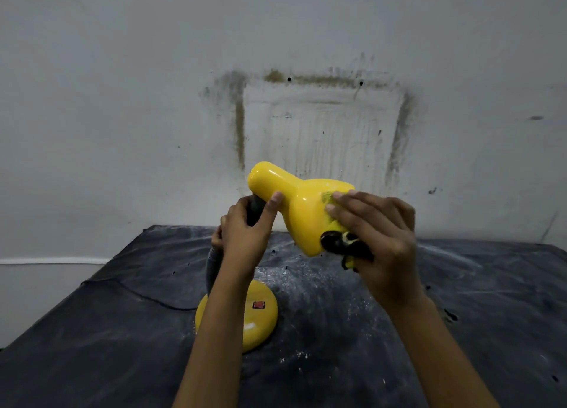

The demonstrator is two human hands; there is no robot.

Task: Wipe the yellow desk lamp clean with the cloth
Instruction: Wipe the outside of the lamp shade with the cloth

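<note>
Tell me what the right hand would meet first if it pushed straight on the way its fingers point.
The right hand points up-left, pressing the cloth onto the lamp shade; cloth then shade come first, probably.

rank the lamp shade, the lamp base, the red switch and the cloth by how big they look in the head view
1. lamp shade
2. lamp base, partly hidden by the left forearm
3. cloth, mostly covered by the right hand, so its rank is unsure
4. red switch
</note>
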